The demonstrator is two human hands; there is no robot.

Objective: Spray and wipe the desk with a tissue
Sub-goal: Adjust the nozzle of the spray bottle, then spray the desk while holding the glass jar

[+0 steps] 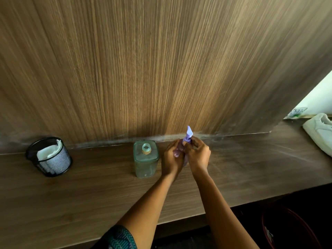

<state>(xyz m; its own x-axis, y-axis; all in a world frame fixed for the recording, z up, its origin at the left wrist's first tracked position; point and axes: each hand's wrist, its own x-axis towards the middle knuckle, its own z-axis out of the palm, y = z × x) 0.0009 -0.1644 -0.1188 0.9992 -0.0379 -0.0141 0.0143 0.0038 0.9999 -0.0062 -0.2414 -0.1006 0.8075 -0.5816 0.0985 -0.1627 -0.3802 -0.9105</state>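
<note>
A purple spray bottle (188,134) stands on the wooden desk (89,191) near the back panel, its nozzle pointing up. My left hand (171,159) wraps around the bottle's body. My right hand (197,153) grips the bottle's neck just under the spray head. Most of the bottle is hidden behind both hands. White tissue (47,152) sits inside a black mesh cup (49,157) at the left of the desk.
A square clear glass bottle (145,159) without a cap stands just left of my hands. A white shoe (319,132) lies at the desk's right end. A dark red bin (287,229) is below the front edge at lower right. A wood-grain panel (161,69) rises behind the desk.
</note>
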